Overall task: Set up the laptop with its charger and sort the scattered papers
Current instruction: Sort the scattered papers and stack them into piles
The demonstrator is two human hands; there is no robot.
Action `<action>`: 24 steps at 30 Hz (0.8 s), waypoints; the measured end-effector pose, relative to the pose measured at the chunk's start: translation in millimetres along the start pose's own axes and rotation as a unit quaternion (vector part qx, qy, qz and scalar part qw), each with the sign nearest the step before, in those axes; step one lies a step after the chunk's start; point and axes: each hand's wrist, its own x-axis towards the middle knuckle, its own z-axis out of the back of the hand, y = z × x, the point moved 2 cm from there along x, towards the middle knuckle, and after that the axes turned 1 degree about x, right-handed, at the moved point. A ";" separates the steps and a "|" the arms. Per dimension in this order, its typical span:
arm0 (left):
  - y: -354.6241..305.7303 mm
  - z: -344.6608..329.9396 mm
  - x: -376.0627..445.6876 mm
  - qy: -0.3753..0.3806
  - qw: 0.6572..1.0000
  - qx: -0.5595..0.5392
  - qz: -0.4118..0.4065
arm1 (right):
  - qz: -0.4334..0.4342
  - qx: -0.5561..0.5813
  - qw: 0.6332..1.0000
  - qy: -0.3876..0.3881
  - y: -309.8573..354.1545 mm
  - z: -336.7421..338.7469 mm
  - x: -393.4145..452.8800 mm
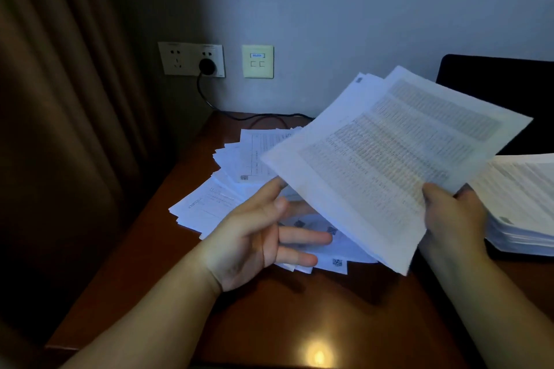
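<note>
Papers (386,156): thin, floppy sheaf raised above the table (299,323); likely slippery
Right hand (449,213): fingers pinch its lower edge
Left hand (257,234): fingers spread, empty
Hold: both side edges

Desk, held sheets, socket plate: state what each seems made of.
Desk: probably varnished wood or veneer; reddish-brown, glossy, mirrors a lamp glare.
Held sheets: thin white printed paper, matte; they flex in the right hand.
Socket plate: likely smooth pale plastic with a slight sheen.
</note>
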 end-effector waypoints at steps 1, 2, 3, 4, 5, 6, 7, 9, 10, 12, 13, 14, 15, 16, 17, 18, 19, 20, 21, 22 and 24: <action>2.7 -2.7 0.7 -0.007 1.000 0.014 -0.002 | -0.001 0.007 1.000 0.007 -1.1 -1.6 -1.1; 4.0 -7.3 1.7 -0.023 0.999 0.026 -0.004 | -0.001 0.001 1.000 0.020 -1.8 -4.5 -3.2; 5.2 -11.4 3.5 -0.041 0.999 0.036 -0.004 | 0.002 -0.020 0.999 0.035 -3.8 -7.5 -4.2; 6.6 -15.1 4.9 -0.060 0.997 0.046 -0.005 | 0.005 -0.046 0.997 0.056 -5.4 -10.8 -6.3; 7.2 -17.4 5.9 -0.087 0.995 0.055 -0.009 | 0.005 -0.070 0.995 0.078 -6.9 -14.0 -9.3; 7.3 -17.5 6.5 -0.118 0.991 0.053 -0.018 | 0.003 -0.084 0.992 0.098 -7.4 -17.4 -13.0; 6.7 -16.3 6.6 -0.151 0.987 0.042 -0.027 | -0.001 -0.089 0.989 0.115 -7.3 -19.9 -16.2; 4.9 -8.0 6.5 -0.210 0.977 0.019 -0.037 | -0.015 -0.077 0.986 0.145 -6.2 -23.6 -20.7; 2.8 -4.7 6.5 -0.227 0.973 0.014 -0.040 | -0.024 -0.061 0.986 0.155 -5.4 -24.7 -21.2; -1.1 4.9 6.3 -0.256 0.966 0.000 -0.035 | -0.040 -0.037 0.987 0.153 -5.2 -23.7 -17.2; -3.0 9.2 6.0 -0.270 0.963 -0.010 -0.026 | -0.048 -0.028 0.988 0.144 -5.2 -21.6 -13.6; -5.7 11.9 5.4 -0.274 0.961 -0.021 -0.013 | -0.062 -0.014 0.989 0.132 -5.3 -19.3 -10.1; -9.0 13.1 3.7 -0.271 0.962 -0.030 -0.006 | -0.082 0.007 0.990 0.119 -5.0 -17.0 -7.1; -11.5 13.5 1.5 -0.268 0.962 -0.041 -0.002 | -0.104 0.032 0.988 0.106 -4.4 -14.5 -4.1; -13.8 12.5 -0.4 -0.265 0.962 -0.057 -0.002 | -0.121 0.055 0.987 0.095 -3.7 -11.7 -1.7; -14.7 12.5 -1.5 -0.259 0.963 -0.072 -0.006 | -0.132 0.068 0.985 0.091 -3.3 -9.8 0.8; -14.9 12.5 -2.5 -0.245 0.966 -0.082 -0.009 | -0.136 0.063 0.984 0.096 -3.6 -8.2 3.5; -14.6 13.3 -3.0 -0.228 0.970 -0.085 -0.011 | -0.133 0.043 0.984 0.107 -5.1 -7.1 6.1; -13.6 14.8 -3.5 -0.212 0.973 -0.089 -0.012 | -0.124 0.012 0.986 0.114 -6.7 -6.7 7.4; -14.0 13.7 -4.1 -0.197 0.976 -0.092 -0.011 | -0.113 -0.016 0.987 0.112 -7.8 -6.5 7.7; -16.4 10.1 -5.4 -0.185 0.978 -0.092 -0.017 | -0.104 -0.048 0.988 0.105 -9.6 -7.7 6.5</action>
